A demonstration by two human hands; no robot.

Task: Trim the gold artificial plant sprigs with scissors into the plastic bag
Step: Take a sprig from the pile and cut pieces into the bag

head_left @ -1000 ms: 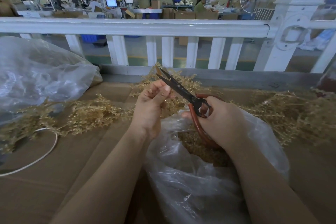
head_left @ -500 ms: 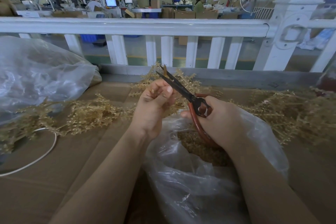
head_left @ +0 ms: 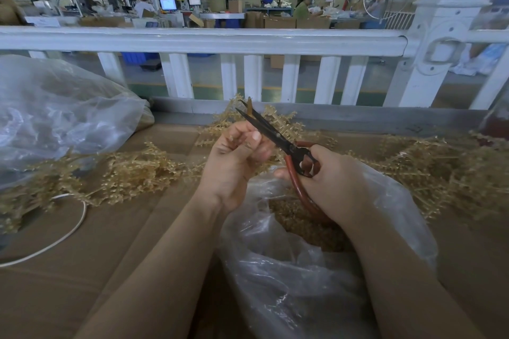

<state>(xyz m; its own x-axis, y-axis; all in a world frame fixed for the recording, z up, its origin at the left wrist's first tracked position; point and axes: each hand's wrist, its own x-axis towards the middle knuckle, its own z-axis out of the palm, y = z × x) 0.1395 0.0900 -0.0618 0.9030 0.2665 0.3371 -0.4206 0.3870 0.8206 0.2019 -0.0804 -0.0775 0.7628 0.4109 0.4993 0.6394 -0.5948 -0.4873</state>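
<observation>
Scissors point(head_left: 271, 133) gripped by red handles in my right hand point(head_left: 327, 181), blades slightly apart around a gold stem point(head_left: 249, 106) pinched in my left hand point(head_left: 234, 159), above the plastic bag point(head_left: 289, 270) of trimmings.

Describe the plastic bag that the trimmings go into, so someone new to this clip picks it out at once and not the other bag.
Start at the white railing across the back and come down to the two hands. The open plastic bag lies right under the right hand holding the scissors. Gold trimmings show in its mouth, while the other bag lies far left.
</observation>
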